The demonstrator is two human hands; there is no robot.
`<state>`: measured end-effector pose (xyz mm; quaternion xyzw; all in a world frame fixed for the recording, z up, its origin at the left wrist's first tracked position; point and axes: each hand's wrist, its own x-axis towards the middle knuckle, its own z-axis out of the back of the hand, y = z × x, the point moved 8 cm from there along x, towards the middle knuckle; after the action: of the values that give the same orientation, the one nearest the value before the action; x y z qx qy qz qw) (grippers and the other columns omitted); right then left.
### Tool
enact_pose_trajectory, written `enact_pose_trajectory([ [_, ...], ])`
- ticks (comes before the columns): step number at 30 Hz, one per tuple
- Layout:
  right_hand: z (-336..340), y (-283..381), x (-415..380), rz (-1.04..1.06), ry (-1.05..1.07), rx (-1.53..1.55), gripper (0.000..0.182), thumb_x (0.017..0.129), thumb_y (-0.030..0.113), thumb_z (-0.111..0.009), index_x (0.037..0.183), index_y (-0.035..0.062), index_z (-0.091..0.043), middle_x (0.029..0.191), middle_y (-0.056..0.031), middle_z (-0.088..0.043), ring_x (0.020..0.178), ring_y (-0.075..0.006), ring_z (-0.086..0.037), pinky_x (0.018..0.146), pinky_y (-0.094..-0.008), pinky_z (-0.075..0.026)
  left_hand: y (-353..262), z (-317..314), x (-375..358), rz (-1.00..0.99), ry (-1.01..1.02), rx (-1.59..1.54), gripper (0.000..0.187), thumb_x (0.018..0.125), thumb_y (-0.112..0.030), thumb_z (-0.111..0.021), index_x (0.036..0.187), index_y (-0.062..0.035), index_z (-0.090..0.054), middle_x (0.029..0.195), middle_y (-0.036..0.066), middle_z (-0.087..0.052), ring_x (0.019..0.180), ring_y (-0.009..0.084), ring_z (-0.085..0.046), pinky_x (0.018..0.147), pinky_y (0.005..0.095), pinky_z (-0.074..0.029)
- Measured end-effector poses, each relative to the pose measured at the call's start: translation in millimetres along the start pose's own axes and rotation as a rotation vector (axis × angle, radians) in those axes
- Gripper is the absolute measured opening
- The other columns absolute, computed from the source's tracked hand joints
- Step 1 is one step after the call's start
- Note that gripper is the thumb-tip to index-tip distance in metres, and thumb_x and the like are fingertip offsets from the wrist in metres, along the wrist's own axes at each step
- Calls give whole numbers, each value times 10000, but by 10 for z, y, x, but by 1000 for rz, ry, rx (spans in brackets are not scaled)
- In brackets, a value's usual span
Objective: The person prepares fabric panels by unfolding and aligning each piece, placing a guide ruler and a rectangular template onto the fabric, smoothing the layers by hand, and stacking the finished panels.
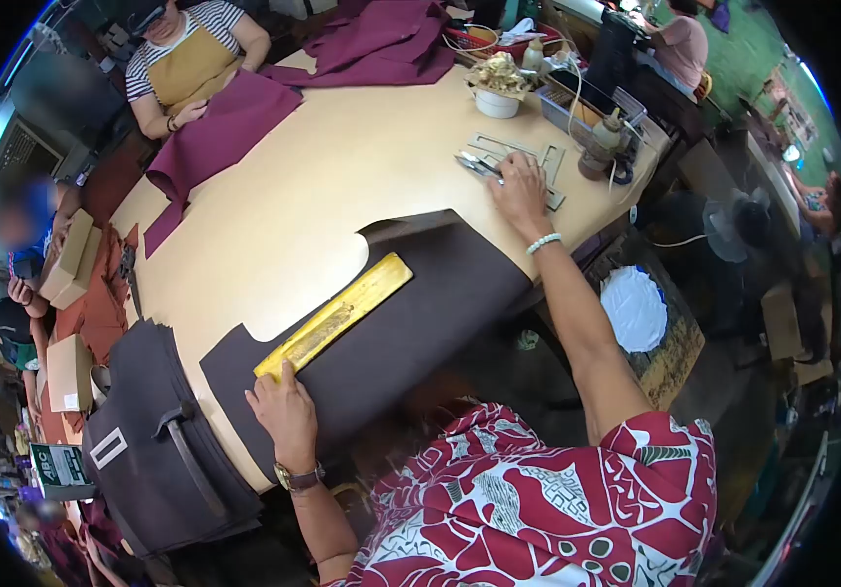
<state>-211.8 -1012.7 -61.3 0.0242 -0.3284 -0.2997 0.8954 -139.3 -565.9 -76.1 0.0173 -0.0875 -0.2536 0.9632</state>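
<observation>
My left hand [286, 416] has its fingers spread at the near end of a long yellow bar [337, 315], with fingertips on that end. The bar lies slantwise on a dark brown cut panel [430, 284] with curved cutouts, which hangs over the table's near edge. Farther right, my right hand [520, 191] is closed at the end of a pointed metal tool [477, 164], whose tips point left. Its fingers overlap a flat metal template [554, 164] with slots. The exact kind of the pointed tool is unclear.
A stack of dark panels [136, 391] with a hammer [190, 460] on it hangs at the left edge. Across the table [273, 196], a person in a striped top handles maroon material [234, 122]. A white tub [497, 103] and bottle [600, 147] stand at the right.
</observation>
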Motion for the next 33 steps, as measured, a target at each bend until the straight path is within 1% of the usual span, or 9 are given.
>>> enact_pose_trajectory([
  [3, 118, 247, -177, -14, 5, 131, 229, 739, 244, -672, 851, 45, -681, 974, -85, -571, 991, -265, -506, 862, -402, -382, -15, -15, 2, -21, -40, 53, 325, 840, -147, -544, 1156, -82, -587, 945, 154, -557, 946, 305, -539, 915, 515, -400],
  [7, 70, 425, -350, 47, 81, 97, 267, 734, 299, -697, 855, 62, -682, 947, -67, -577, 972, -259, -517, 860, -401, -384, -14, -40, 11, 19, 61, 20, 328, 843, -145, -541, 1162, -84, -584, 943, 151, -554, 950, 305, -544, 922, 523, -399],
  [11, 462, -89, -331, -12, -137, 117, 284, 737, 284, -688, 916, 65, -669, 1006, -77, -607, 1003, -258, -535, 872, -403, -403, -11, -15, 19, 6, 28, 1, 320, 843, -132, -538, 1156, -84, -585, 935, 146, -547, 948, 309, -543, 933, 534, -396],
  [16, 407, -673, -516, -37, -82, 40, 312, 736, 217, -671, 998, 48, -662, 1107, -107, -604, 1059, -285, -531, 920, -405, -399, 16, -3, 36, 25, 17, -36, 308, 837, -113, -539, 1139, -93, -600, 929, 138, -538, 936, 308, -538, 928, 534, -400],
  [19, 393, -748, -578, -122, -109, 224, 314, 726, 165, -669, 1008, 26, -657, 1095, -119, -611, 1050, -302, -537, 939, -408, -394, 44, 14, 24, 60, 52, -87, 306, 832, -107, -542, 1130, -99, -609, 925, 137, -534, 937, 308, -535, 928, 533, -401],
  [23, 379, -766, -601, -87, -145, 216, 291, 710, 102, -671, 988, 19, -659, 1058, -131, -629, 1032, -308, -550, 947, -402, -394, 87, -6, 45, 76, 34, -87, 305, 826, -104, -543, 1124, -100, -612, 919, 136, -531, 934, 309, -533, 928, 529, -401],
  [26, 431, -752, -601, -54, -124, 294, 282, 727, 88, -657, 1000, 19, -660, 1050, -135, -639, 1003, -300, -571, 919, -383, -422, 66, -38, 27, 60, 10, -86, 312, 827, -97, -535, 1130, -97, -610, 916, 137, -530, 932, 311, -533, 927, 529, -400],
  [30, 353, -954, -587, -252, 30, 549, 273, 799, 104, -639, 1050, -4, -644, 1027, -138, -654, 892, -225, -631, 809, -317, -484, 38, -54, -4, 62, -38, -66, 315, 831, -89, -521, 1134, -90, -609, 925, 138, -530, 941, 314, -530, 927, 530, -400],
  [33, 402, -1033, -515, -283, 51, 578, 265, 812, 84, -627, 1061, -7, -636, 1019, -139, -655, 882, -207, -635, 795, -314, -487, 36, -30, -23, 53, -77, -40, 300, 836, -94, -525, 1121, -101, -617, 920, 130, -534, 932, 306, -534, 924, 531, -401],
])
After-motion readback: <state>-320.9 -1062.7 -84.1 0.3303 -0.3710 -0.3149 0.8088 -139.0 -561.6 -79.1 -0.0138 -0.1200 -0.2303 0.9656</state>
